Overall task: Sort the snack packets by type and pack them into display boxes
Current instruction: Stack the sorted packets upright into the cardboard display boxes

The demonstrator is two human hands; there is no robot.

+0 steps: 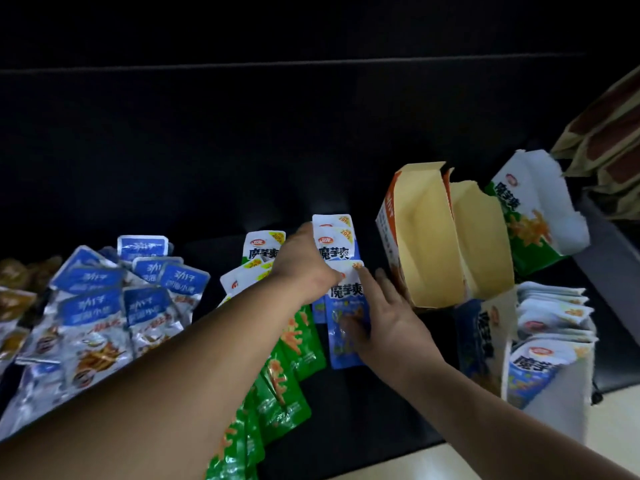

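Snack packets lie sorted in piles on a black table [242,168]. My left hand [304,265] reaches over the green packets [287,393] and grips a few light-blue packets [334,237] at their left edge. My right hand [388,320] lies with straight fingers on another light-blue packet [346,348] flat on the table. An orange display box [429,244] stands open and empty just right of my hands. A blue display box [543,341] at the right holds several light-blue packets. A green display box [533,216] stands open behind it.
A pile of dark-blue and silver packets [104,306] covers the left of the table. Brown packets [17,282] lie at the far left edge. Tan cartons [609,140] are stacked at the far right. The table's front edge runs below the green packets.
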